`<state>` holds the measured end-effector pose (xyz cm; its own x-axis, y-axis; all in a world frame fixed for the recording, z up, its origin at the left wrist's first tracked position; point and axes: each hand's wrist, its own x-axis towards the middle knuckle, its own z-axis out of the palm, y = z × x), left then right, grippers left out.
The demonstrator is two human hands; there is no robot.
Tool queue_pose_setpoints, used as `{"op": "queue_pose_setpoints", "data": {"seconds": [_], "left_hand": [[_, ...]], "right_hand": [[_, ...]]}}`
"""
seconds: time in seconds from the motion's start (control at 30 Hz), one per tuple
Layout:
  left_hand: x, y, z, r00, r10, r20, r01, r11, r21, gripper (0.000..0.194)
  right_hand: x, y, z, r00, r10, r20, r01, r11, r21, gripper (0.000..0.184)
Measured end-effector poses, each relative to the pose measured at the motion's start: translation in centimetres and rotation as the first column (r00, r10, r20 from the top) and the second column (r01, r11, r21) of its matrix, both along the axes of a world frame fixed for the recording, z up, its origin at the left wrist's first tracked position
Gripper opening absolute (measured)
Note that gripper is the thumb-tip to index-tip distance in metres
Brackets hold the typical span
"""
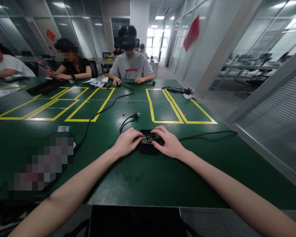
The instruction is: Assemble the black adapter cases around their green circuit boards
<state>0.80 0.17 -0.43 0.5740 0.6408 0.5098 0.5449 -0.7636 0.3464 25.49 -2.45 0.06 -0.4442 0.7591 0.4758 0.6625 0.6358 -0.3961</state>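
Circuit board (147,142) partly hidden by fingers (137,134); components (149,140) blurred.

My one camera sits on my head, facing forward and down across the green desk (128,184); it takes in my hands (170,143) at arm's reach, near mid-view, and looks on to glass partitions (93,31) well beyond.

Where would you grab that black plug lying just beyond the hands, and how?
Probably by the body of the black plug, just behind the prongs, from above, pinching its sides. It lies on the green table with its upper side uncovered, prongs pointing right, while the cord curves back toward the left hand.
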Motion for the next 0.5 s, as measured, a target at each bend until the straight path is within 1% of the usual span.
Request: {"op": "queue_pose_setpoints", "data": {"seconds": [0.07, 0.13, 0.17, 0.23, 0.33, 0.4, 0.5], "left_hand": [[0.0, 0.0, 0.1, 1.0, -0.008, 0.024, 0.008, 1.0, 0.028, 0.015], [-0.1, -0.1, 0.5, 0.999, -0.015, 0.038, 0.013, 0.998, 0.064, 0.017], [-0.1, -0.1, 0.7, 0.999, -0.02, 0.038, 0.016, 0.996, 0.083, 0.018], [-0.3, -0.3, 1.4, 0.998, -0.055, -0.002, 0.055, 0.991, 0.122, 0.02], [-0.6, -0.8, 2.3, 0.993, -0.106, -0.044, 0.111, 0.983, 0.143, 0.022], [-0.7, -1.1, 2.6, 0.989, -0.137, -0.056, 0.142, 0.984, 0.106, 0.022], [-0.7, -1.6, 2.6, 0.982, -0.178, -0.062, 0.18, 0.983, 0.042, 0.023]], "right_hand": [[0.7, 0.3, 0.4, 0.999, -0.033, 0.033, 0.034, 0.999, -0.013, 0.02], [1.5, 0.6, 0.7, 0.996, -0.038, 0.075, 0.041, 0.999, -0.031, 0.006], [1.9, 0.8, 0.8, 0.995, -0.036, 0.089, 0.039, 0.999, -0.037, 0.006], [2.5, 0.8, 1.0, 0.995, -0.02, 0.1, 0.023, 0.999, -0.029, 0.014], [3.1, 0.4, 1.4, 0.994, 0.05, 0.095, -0.051, 0.999, 0.013, 0.018], [3.2, 0.0, 1.7, 0.989, 0.111, 0.1, -0.114, 0.993, 0.017, 0.019], [3.0, -0.4, 1.9, 0.977, 0.177, 0.118, -0.176, 0.984, -0.024, 0.019]]}}
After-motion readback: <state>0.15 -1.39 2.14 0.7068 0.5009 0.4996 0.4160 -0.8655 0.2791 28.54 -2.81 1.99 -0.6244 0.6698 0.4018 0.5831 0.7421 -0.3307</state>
